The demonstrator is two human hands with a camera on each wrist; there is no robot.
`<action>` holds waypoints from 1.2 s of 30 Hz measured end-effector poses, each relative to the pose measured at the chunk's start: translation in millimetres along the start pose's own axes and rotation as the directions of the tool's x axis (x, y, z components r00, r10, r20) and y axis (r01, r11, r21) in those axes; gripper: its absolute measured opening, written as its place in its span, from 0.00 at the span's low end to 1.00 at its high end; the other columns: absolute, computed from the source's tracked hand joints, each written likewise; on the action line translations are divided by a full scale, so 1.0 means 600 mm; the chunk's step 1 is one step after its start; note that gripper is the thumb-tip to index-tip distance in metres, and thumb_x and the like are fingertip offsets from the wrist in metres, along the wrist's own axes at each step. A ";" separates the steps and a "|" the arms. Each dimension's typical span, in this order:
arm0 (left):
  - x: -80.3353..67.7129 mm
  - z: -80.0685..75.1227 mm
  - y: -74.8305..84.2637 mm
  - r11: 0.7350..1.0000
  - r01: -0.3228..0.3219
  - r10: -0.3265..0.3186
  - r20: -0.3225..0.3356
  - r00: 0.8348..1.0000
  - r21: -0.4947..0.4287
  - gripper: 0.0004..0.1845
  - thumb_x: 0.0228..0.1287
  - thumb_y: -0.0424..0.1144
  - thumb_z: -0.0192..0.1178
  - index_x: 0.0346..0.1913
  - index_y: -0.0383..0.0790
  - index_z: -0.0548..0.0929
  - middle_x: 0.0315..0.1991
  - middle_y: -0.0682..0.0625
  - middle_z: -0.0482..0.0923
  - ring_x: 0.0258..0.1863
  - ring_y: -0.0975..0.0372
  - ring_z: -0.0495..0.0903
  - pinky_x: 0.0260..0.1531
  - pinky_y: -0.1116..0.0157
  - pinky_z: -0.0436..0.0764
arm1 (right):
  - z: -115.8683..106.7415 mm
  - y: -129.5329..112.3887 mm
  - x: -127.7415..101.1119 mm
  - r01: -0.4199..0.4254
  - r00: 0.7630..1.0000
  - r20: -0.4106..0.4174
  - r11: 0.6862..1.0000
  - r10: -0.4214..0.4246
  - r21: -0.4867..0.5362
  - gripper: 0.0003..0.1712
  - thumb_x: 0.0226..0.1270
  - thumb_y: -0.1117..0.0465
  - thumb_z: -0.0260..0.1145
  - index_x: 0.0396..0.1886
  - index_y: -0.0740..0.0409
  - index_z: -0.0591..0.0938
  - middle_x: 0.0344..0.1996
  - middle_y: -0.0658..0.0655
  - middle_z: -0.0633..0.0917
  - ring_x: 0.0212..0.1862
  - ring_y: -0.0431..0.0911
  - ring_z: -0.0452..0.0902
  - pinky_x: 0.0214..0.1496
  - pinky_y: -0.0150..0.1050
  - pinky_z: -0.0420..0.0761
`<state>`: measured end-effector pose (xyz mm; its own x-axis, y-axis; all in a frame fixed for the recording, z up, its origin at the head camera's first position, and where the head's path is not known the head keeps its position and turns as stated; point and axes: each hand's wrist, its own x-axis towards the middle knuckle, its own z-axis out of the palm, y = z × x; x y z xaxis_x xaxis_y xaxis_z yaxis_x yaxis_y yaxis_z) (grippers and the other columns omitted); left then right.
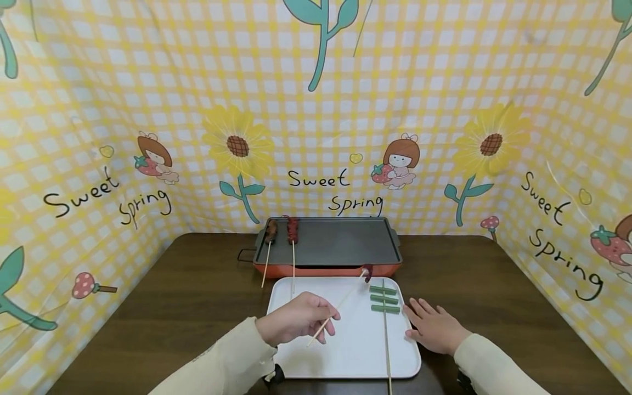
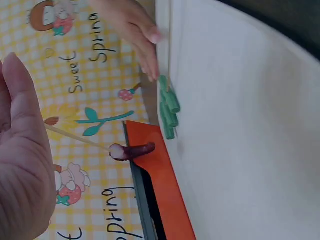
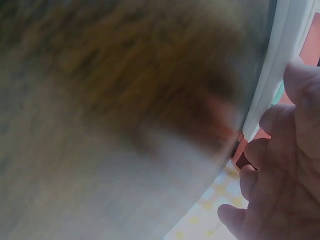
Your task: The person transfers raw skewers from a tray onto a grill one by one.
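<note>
Over the white tray (image 1: 340, 351), my left hand (image 1: 296, 318) pinches the bare stick of a skewer (image 1: 345, 297). At its far tip is a dark purple piece with a pale end, like an octopus tentacle (image 2: 135, 151), held near the grill's front edge. My right hand (image 1: 436, 327) lies with fingers extended at the tray's right edge, holding nothing. On the tray's right side, a skewer with several green stick-like pieces (image 1: 384, 299) points toward me. The right wrist view is mostly blurred, with that hand's fingers (image 3: 275, 125) by the tray rim.
Behind the tray stands an orange electric grill (image 1: 316, 270) with a dark flat plate (image 1: 345, 241). A brown meat skewer (image 1: 270, 232) and a red meat skewer (image 1: 293, 230) lie on its left part, sticks toward me. Checked cloth (image 1: 316, 137) surrounds the brown table (image 1: 158, 307).
</note>
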<state>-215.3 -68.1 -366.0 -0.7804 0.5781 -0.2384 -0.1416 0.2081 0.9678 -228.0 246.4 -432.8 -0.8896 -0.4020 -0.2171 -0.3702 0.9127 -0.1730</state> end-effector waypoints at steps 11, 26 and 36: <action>-0.013 -0.014 0.013 0.995 -0.090 0.093 -0.051 0.994 0.052 0.13 0.71 0.28 0.46 0.43 0.20 0.77 0.19 0.51 0.77 0.15 0.67 0.76 0.27 0.66 0.83 | -0.006 -0.002 -0.003 0.042 0.999 -0.014 0.996 -0.043 -0.085 0.34 0.71 0.48 0.56 0.68 0.67 0.66 0.68 0.64 0.65 0.70 0.62 0.54 0.65 0.66 0.56; 0.049 -0.052 0.005 0.998 -0.047 0.061 -0.360 0.931 0.048 0.12 0.73 0.31 0.49 0.46 0.23 0.78 0.25 0.46 0.81 0.20 0.63 0.80 0.36 0.61 0.84 | -0.001 -0.013 0.004 0.079 0.997 0.012 0.997 -0.080 0.015 0.33 0.68 0.58 0.61 0.65 0.75 0.66 0.67 0.70 0.65 0.69 0.61 0.58 0.65 0.57 0.65; 0.083 -0.067 0.004 0.999 0.016 0.005 -0.449 0.894 0.044 0.14 0.73 0.33 0.50 0.49 0.24 0.78 0.25 0.44 0.80 0.19 0.62 0.78 0.36 0.62 0.84 | -0.003 -0.016 0.002 0.084 0.996 0.002 0.995 -0.084 0.052 0.33 0.68 0.59 0.61 0.65 0.76 0.65 0.67 0.71 0.64 0.69 0.62 0.57 0.65 0.57 0.63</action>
<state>-279.3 -70.3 -372.1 -0.9715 0.1637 -0.1717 -0.1273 0.2513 0.9595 -226.2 237.3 -429.5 -0.8546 -0.4776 -0.2040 -0.4291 0.8706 -0.2407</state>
